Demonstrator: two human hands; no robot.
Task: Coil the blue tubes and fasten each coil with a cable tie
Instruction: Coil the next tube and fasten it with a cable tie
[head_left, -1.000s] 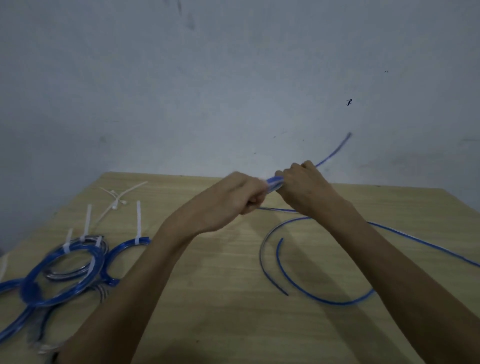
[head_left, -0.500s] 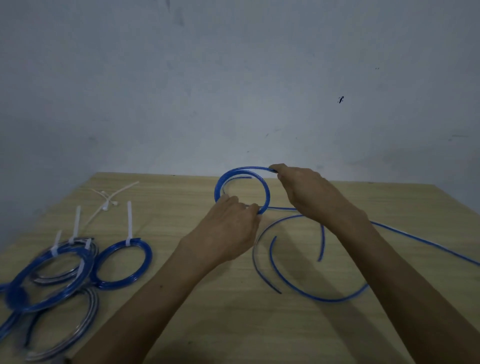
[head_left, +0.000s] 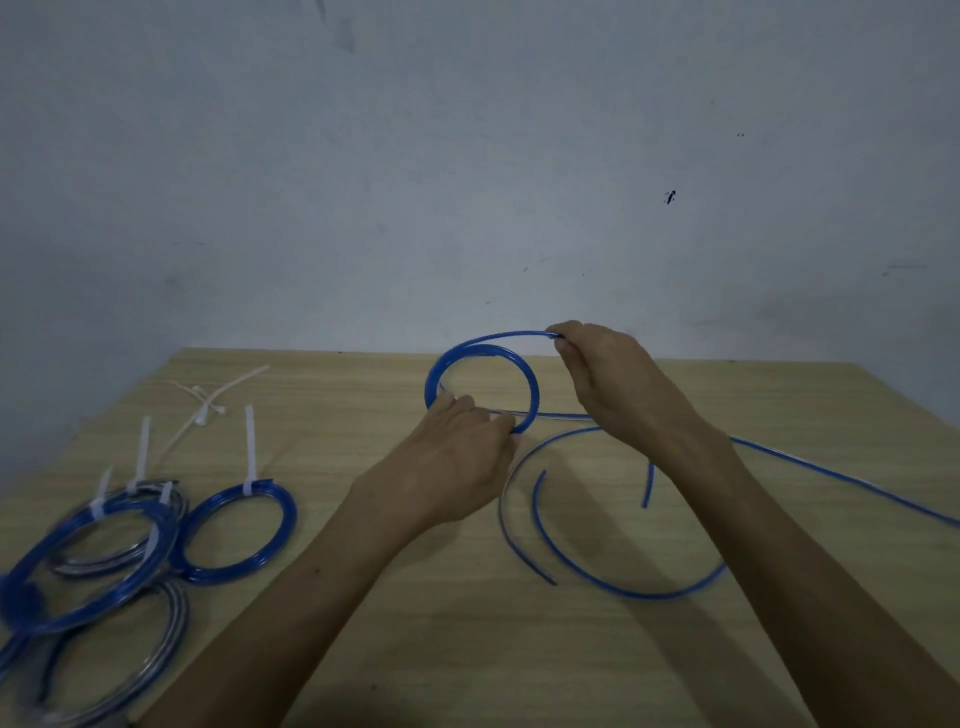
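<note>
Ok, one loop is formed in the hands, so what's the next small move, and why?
Probably wind another turn: the left hand pinches the bottom of the coil, while the right hand grips the tube at its top, and a long tail of loose tube lies uncoiled on the table. Tying seems premature.

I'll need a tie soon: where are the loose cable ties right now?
The loose cable ties lie at the table's far left, near the wall, beyond the tied coils and left of the left hand.
</note>
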